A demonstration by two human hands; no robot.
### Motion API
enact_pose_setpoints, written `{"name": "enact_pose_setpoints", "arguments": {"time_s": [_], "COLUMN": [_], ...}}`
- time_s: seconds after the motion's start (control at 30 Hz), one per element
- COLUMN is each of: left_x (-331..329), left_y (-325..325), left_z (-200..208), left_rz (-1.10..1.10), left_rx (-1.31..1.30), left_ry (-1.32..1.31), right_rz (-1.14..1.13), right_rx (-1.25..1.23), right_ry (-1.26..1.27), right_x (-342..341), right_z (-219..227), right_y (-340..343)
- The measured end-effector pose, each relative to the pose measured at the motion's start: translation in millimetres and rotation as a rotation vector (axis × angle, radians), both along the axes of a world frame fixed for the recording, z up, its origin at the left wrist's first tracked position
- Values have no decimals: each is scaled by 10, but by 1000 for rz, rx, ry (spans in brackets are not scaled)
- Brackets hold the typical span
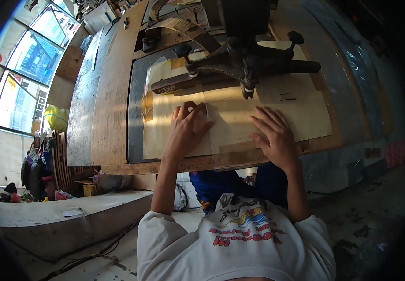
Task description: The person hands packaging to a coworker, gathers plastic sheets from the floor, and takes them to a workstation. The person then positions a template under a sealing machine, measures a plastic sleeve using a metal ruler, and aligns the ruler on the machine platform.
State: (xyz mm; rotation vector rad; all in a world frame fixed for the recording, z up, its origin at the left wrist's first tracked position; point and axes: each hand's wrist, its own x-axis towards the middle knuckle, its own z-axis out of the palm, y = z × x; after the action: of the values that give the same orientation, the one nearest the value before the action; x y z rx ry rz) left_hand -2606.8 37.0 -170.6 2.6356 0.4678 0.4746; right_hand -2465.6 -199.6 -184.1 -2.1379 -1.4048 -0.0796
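Note:
My left hand [186, 129] rests on the pale yellow sheet [233, 133] with its fingers bent and its thumb apart. Its fingertips lie close to a seam or edge running down the sheet; nothing shows gripped between them. Further right, my right hand [276, 136] lies nearly flat on the same sheet, fingers stretched out. Just beyond both hands stands a dark metal machine head [240, 61] with black knobs on its side arms. Its long dark bar [176, 84] crosses over the sheet, and a small metal tip [248, 91] points down between my hands.
The sheet lies on a dark board [137, 107] on a wooden table [111, 98]. Clear plastic film [347, 61] covers the table's right side. Windows [17, 100], a yellow-green bag [56, 117] and stacked boards [62, 161] stand at the left, with cables [101, 253] below.

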Motion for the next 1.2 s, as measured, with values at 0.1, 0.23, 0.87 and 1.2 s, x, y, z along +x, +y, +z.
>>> {"name": "enact_pose_setpoints", "arguments": {"time_s": [0.1,0.23,0.87,1.2], "left_x": [-10,-38,-84,-35], "left_y": [56,68,17,-200], "left_z": [9,-25,25,-90], "left_rz": [0,3,26,-59], "left_rx": [-11,69,124,257], "left_ry": [-1,8,66,48], "right_rz": [-3,-13,28,18], "right_rx": [-10,15,-71,99], "right_ry": [-6,-19,-120,-60], "right_x": [-13,-26,-70,-228], "right_z": [-36,-60,-62,-112], "right_y": [-2,5,11,-107]}}
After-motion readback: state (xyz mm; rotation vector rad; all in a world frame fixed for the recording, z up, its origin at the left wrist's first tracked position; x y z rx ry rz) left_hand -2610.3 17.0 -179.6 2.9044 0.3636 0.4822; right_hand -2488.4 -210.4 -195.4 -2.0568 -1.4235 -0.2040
